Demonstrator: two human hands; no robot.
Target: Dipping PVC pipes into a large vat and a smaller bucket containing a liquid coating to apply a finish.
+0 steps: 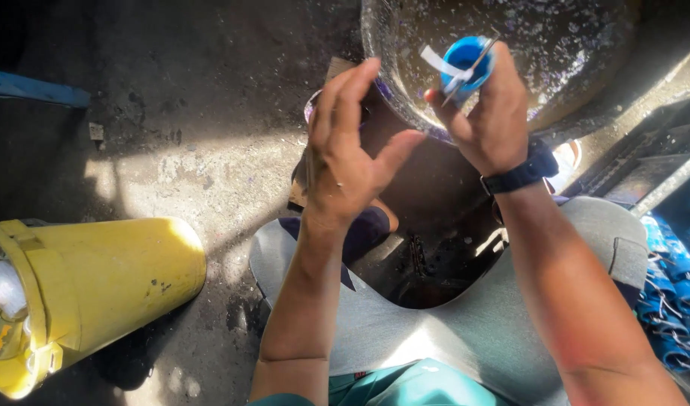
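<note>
While the person sits low over a dusty concrete floor (172, 173), knees apart in grey trousers, both bare arms reach forward into the middle of the view. The right hand (488, 124), with a dark watch (522, 174) on its wrist, is raised over a large round basin (585, 68) whose inside is speckled with pale and purple flecks. Its fingers are clamped on a small blue cup-shaped piece (465, 56), pinched between thumb and fingertips so the open end faces up; a thin metal wire or rod and a strip of white material cross the piece, seemingly pinned there by the same grip. Holding it above the basin would likely let any drips or scraps fall inside rather than onto the floor.

Just beside it, not touching, the left hand (349, 150) holds nothing. Its fingers are apart and lightly curled, thumb out toward the right hand, as if ready to help with the strip or wire.

At lower left a yellow plastic bucket (97, 293) lies on its side, white material showing in its mouth. At far right, many similar blue pieces with wires (672, 301) lie heaped together, within easy reach of the right arm.
</note>
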